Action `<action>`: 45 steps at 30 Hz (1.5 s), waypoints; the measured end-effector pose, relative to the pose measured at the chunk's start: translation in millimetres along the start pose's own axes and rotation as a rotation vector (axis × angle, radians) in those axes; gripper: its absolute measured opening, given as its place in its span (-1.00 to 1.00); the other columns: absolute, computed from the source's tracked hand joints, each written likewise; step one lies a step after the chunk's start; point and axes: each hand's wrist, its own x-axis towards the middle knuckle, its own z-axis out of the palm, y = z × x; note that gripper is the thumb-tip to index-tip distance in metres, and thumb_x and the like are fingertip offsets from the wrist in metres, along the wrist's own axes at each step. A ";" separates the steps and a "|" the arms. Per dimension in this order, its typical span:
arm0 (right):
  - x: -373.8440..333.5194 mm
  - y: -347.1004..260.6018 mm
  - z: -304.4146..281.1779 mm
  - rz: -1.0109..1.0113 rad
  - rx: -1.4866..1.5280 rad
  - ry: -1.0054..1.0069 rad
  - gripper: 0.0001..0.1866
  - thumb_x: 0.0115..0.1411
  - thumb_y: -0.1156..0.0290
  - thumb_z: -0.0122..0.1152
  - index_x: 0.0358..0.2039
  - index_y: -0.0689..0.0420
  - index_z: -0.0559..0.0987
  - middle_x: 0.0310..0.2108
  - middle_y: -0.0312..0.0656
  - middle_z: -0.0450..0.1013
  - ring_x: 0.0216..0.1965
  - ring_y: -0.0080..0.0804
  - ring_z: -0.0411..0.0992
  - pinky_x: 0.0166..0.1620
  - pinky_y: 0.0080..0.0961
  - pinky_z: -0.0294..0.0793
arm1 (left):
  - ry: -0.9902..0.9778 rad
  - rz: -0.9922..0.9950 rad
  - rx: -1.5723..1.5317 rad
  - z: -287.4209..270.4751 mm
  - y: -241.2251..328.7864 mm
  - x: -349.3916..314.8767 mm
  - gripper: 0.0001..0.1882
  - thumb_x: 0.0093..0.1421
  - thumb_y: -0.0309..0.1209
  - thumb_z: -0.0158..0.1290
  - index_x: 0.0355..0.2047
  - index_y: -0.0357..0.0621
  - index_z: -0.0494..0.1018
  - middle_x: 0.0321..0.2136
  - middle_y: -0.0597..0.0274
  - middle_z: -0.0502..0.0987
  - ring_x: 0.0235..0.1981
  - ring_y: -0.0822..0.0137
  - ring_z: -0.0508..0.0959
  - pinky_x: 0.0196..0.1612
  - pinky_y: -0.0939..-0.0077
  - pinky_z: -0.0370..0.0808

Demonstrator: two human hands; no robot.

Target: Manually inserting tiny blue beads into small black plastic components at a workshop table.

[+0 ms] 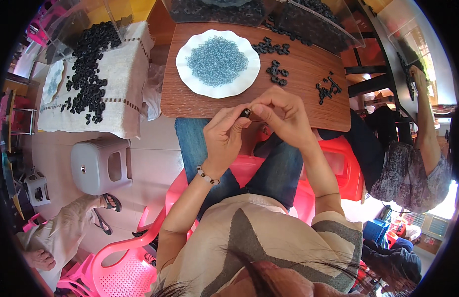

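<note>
My left hand [223,134] pinches a small, dark, shiny rounded part [246,113] between thumb and fingertips, just off the table's front edge. Thumb and forefinger of my right hand [288,118] are pressed together right beside that part; whatever they grip is too small to make out. Beyond both hands stands a white scalloped plate [184,78] heaped with small translucent bluish beads [218,67]. To its right, loose black parts [277,72] lie in little groups, and a further cluster of black parts [329,90] sits near the table's right side.
Clear bins [316,27] of black parts line the far edge of the brown table [308,106]. At left, a cloth-covered table [121,84] carries a pile of black parts [88,74]. A grey stool [93,166] stands below it. People sit at left and right.
</note>
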 end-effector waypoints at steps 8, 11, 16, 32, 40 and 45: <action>-17.1 0.9 -0.9 -0.168 -0.302 0.118 -0.92 0.12 0.53 0.37 -0.33 0.17 0.68 -0.45 -0.20 0.50 -0.35 -0.21 0.38 -0.25 -0.35 0.40 | -0.080 0.029 0.086 3.8 2.3 -2.7 -0.73 0.29 -0.62 0.14 0.00 -0.28 0.59 -0.27 0.10 0.63 -0.36 0.34 0.65 -0.29 0.55 0.57; -18.8 -8.4 -4.9 -0.141 -0.388 0.074 -0.90 0.09 0.53 0.37 -0.34 0.16 0.67 -0.45 -0.20 0.51 -0.35 -0.18 0.38 -0.25 -0.34 0.42 | -0.097 0.095 0.166 5.0 0.4 -3.9 -0.72 0.26 -0.64 0.14 -0.01 -0.28 0.59 -0.26 0.07 0.63 -0.34 0.26 0.65 -0.27 0.52 0.56; -18.3 1.8 -9.6 -0.007 -0.349 0.026 -0.89 0.11 0.51 0.40 -0.33 0.18 0.67 -0.46 -0.23 0.53 -0.36 -0.34 0.43 -0.27 -0.41 0.45 | -0.178 0.049 0.162 5.6 -4.0 -5.5 -0.74 0.32 -0.55 0.15 0.01 -0.33 0.58 -0.28 0.15 0.61 -0.38 0.42 0.62 -0.29 0.62 0.54; 37.9 81.7 -82.8 0.168 -0.529 0.137 -0.83 0.25 0.45 0.30 -0.16 0.18 0.69 -0.27 -0.11 0.63 -0.18 -0.25 0.53 -0.08 -0.36 0.48 | -0.199 -0.249 -0.090 5.6 2.4 -0.7 -0.73 0.39 -0.48 0.10 0.04 -0.37 0.56 -0.29 0.26 0.50 -0.35 0.51 0.55 -0.25 0.68 0.49; 51.9 82.3 -77.6 0.133 -0.867 0.047 -0.82 0.14 0.36 0.42 -0.25 0.11 0.70 -0.28 -0.14 0.59 -0.12 -0.10 0.46 -0.05 -0.21 0.47 | -0.192 -0.272 -0.099 4.0 -0.4 -1.2 -0.70 0.37 -0.39 0.17 0.02 -0.34 0.58 -0.33 0.28 0.50 -0.39 0.56 0.52 -0.31 0.69 0.44; 57.9 86.9 -77.3 0.121 -0.919 0.052 -0.83 0.10 0.38 0.41 -0.28 0.10 0.71 -0.38 -0.14 0.62 -0.15 -0.08 0.48 -0.08 -0.16 0.52 | -0.192 -0.276 -0.082 4.8 -1.4 -1.2 -0.70 0.36 -0.38 0.17 0.01 -0.32 0.58 -0.34 0.28 0.51 -0.40 0.55 0.52 -0.32 0.68 0.44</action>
